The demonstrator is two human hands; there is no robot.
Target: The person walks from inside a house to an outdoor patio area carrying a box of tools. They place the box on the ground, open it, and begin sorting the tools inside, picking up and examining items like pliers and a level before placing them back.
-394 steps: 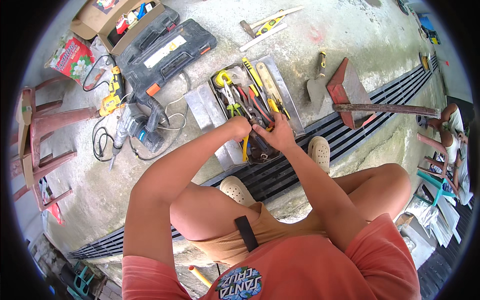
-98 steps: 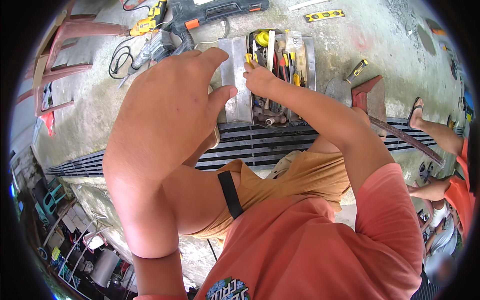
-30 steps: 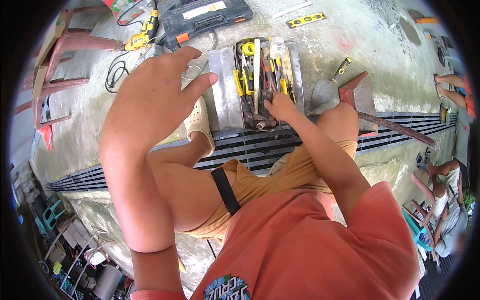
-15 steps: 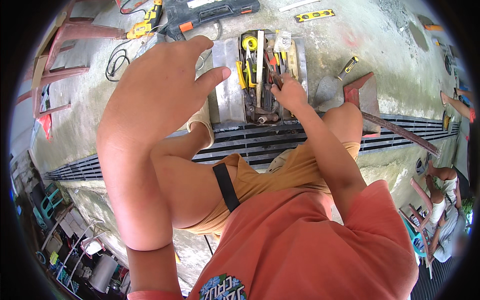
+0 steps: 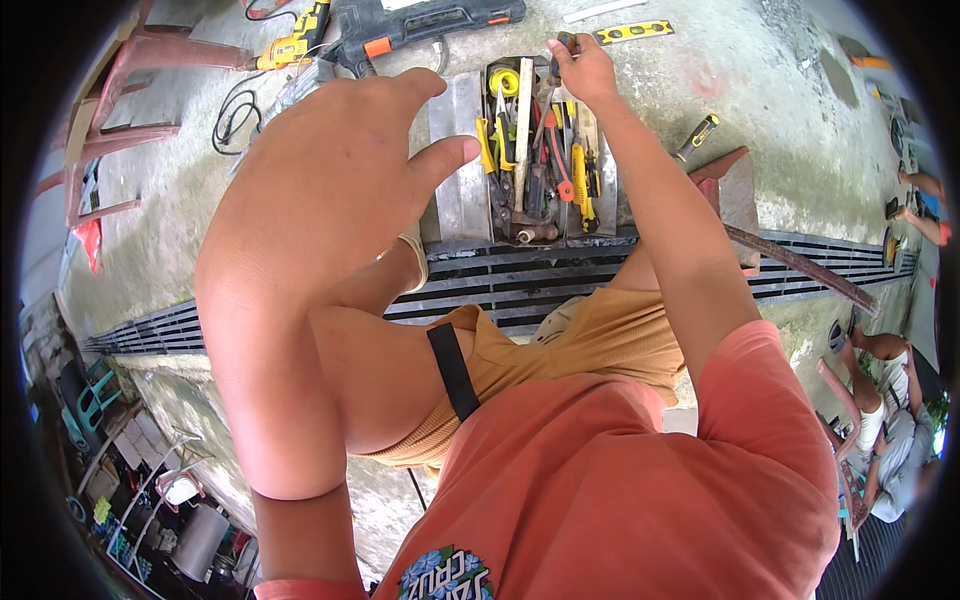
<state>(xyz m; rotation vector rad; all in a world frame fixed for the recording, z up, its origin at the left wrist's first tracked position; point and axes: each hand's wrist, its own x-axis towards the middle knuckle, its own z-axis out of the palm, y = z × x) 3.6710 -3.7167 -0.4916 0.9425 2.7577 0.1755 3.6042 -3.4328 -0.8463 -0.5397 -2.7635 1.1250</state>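
An open metal toolbox (image 5: 462,190) lies on the concrete, full of hand tools. My right hand (image 5: 588,72) is closed at its far edge on the dark handle of a screwdriver, whose shaft slants down over the tools. Inside are yellow-handled pliers (image 5: 485,146), a yellow tape roll (image 5: 506,80), a pale wooden stick (image 5: 523,135), a yellow utility knife (image 5: 580,178), a red-and-grey tool (image 5: 564,186) and a hammer head (image 5: 535,234). Large and close, my left hand (image 5: 330,175) is raised left of the box, thumb and fingers apart, holding nothing.
Beyond the box are a yellow drill (image 5: 295,45), a black tool case (image 5: 440,28) and a yellow level (image 5: 634,32). A trowel handle (image 5: 697,137) and a red long-handled shovel (image 5: 738,190) lie rightward. A drain grate (image 5: 480,290) crosses below; another person (image 5: 890,410) sits right.
My right hand has moved from inside the toolbox to its far edge, raising the screwdriver by its handle. More tools show in the box. The left hand has shifted slightly right.
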